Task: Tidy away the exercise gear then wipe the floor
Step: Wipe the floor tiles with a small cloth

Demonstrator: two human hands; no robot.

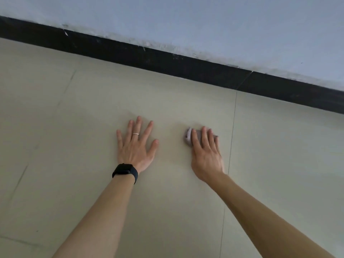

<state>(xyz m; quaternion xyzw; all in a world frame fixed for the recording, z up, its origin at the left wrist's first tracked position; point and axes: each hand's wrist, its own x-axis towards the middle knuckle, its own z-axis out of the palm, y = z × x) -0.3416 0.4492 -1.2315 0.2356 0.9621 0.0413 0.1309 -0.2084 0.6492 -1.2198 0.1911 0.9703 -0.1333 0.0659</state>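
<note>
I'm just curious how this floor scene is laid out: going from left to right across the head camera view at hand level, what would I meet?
Bare floor tile → left hand, flat on the floor, with a ring → small cloth → right hand pressing on it → tile seam → more floor.

Matt smooth floor tiles (167, 202), soft cloth (188, 137), scuffed dark skirting (130, 51)

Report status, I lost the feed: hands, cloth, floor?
Left hand flat on floor, empty. Right hand pressing cloth to tile, near skirting. No gear in view, nothing in the way.
</note>
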